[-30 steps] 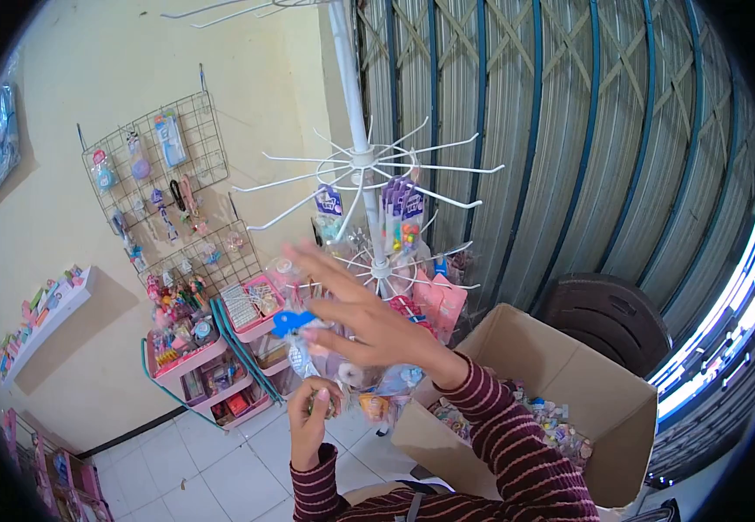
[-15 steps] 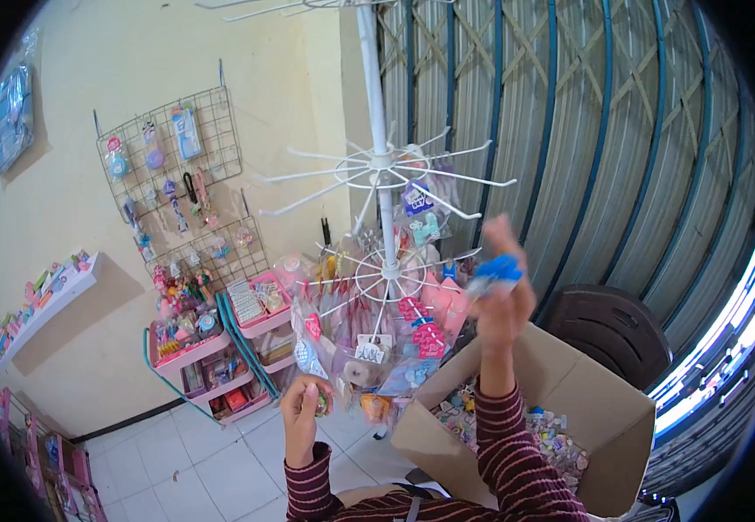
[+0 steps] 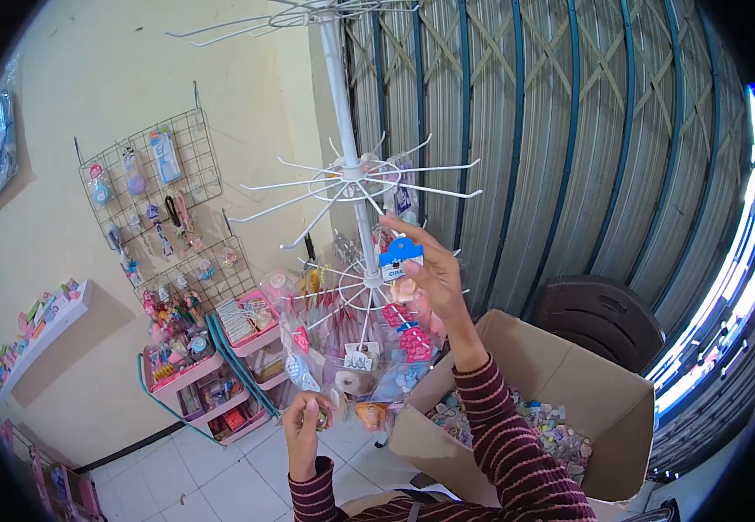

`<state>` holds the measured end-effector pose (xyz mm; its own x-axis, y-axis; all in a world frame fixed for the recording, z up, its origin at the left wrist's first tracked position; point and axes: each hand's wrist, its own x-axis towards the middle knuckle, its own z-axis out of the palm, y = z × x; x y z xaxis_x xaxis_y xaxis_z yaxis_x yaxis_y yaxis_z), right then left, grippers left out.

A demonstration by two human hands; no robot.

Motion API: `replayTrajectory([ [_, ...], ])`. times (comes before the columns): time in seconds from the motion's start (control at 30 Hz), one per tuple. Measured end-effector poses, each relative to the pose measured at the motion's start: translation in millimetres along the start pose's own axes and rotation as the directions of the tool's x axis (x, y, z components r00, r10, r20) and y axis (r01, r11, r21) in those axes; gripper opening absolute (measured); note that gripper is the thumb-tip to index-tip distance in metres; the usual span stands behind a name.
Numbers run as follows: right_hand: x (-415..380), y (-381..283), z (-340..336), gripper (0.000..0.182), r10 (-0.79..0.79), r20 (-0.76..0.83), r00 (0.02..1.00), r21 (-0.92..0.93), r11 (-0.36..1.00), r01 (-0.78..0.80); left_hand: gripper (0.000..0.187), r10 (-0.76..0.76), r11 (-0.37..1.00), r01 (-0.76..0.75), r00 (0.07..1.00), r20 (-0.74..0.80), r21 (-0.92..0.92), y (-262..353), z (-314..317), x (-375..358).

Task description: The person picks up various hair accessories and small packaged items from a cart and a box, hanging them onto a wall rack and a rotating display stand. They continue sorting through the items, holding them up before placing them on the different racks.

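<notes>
Currently a small packet with a blue header card [image 3: 401, 257] is pinched between thumb and fingers of the right hand [image 3: 429, 271], raised up against the white rotating display rack [image 3: 351, 174], just beside the central pole and between the middle ring of hooks and the lower ring. The left hand [image 3: 306, 426] is held low, near the bottom of the rack, curled around a small greenish item [image 3: 321, 420]; what the item is cannot be told. Both forearms are covered by striped maroon sleeves [image 3: 508, 444]. More hanging packets [image 3: 369, 357] are seen on the lower hooks of the rack, crowded together. An open cardboard box [image 3: 560, 391] is seen to the right of the rack, under the right arm, with small colourful items inside. A wire grid panel [image 3: 160, 191] with hung goods is mounted on the yellow wall at left, and pink shelving [image 3: 212, 357] stands below it. A folding metal shutter [image 3: 569, 148] fills the background.
</notes>
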<state>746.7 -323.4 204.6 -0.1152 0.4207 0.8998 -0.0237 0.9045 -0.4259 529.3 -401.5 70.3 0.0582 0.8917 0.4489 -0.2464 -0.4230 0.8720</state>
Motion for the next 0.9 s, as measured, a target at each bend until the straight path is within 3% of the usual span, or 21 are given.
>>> replayTrajectory([
  [0.23,2.8,-4.3,-2.0,0.021,0.061,-0.054,0.997,-0.054,0.996,-0.064,0.028,-0.004,0.999,0.004,1.0,-0.01,-0.043,-3.7,-0.5,0.4],
  [0.3,2.8,-8.9,-2.9,0.018,-0.046,-0.011,0.999,-0.26,0.965,0.041,0.028,-0.013,0.999,0.012,1.0,-0.003,-0.039,-3.7,0.6,0.4],
  [0.43,4.2,-11.2,-0.6,0.017,-0.06,-0.051,0.997,-0.351,0.936,0.038,0.028,-0.007,1.0,0.008,1.0,0.014,-0.017,-2.3,1.9,1.5],
  [0.5,4.9,-7.0,-1.8,0.016,0.055,-0.095,0.994,-0.357,0.93,-0.085,0.029,-0.005,0.999,0.005,1.0,0.018,-0.032,-4.7,1.4,1.5],
  [0.57,9.5,11.4,-2.2,0.015,-0.026,-0.106,0.994,-0.413,0.91,-0.02,0.03,-0.003,0.999,0.004,1.0,0.018,-0.046,-4.9,1.3,0.7],
  [0.63,15.9,22.9,-2.8,0.017,0.18,-0.152,0.972,-0.481,0.846,-0.232,0.038,0.006,0.997,-0.004,1.0,0.031,-0.082,-3.5,2.6,0.4],
  [0.67,20.5,34.1,-0.6,0.022,0.165,-0.2,0.966,-0.455,0.857,-0.241,0.038,-0.002,0.997,0.004,1.0,0.025,-0.08,-3.5,2.3,0.3],
  [0.73,27.3,60.4,-5.6,0.022,0.168,-0.195,0.966,-0.487,0.839,-0.244,0.05,0.025,0.951,0.02,0.989,0.143,-0.308,-4.6,-0.8,-0.2],
  [0.77,28.4,71.3,-5.4,0.023,0.158,-0.191,0.969,-0.523,0.818,-0.237,0.05,0.011,0.953,0.029,0.991,0.133,-0.301,-6.5,-1.0,-0.9],
  [0.8,26.4,81.3,-4.0,0.022,-0.024,-0.227,0.974,-0.704,0.695,-0.148,0.053,0.093,0.88,0.009,0.977,0.191,-0.475,-9.5,0.2,-0.9],
  [0.83,22.8,73.3,0.9,0.022,-0.015,-0.226,0.974,-0.698,0.7,-0.151,0.056,0.189,0.774,0.0,0.954,0.231,-0.633,-11.1,0.9,-0.1],
  [0.9,7.9,32.2,13.7,0.018,-0.199,-0.442,0.875,-0.648,0.745,-0.158,0.057,0.224,0.713,0.009,0.945,0.239,-0.701,-11.6,1.5,1.1],
])
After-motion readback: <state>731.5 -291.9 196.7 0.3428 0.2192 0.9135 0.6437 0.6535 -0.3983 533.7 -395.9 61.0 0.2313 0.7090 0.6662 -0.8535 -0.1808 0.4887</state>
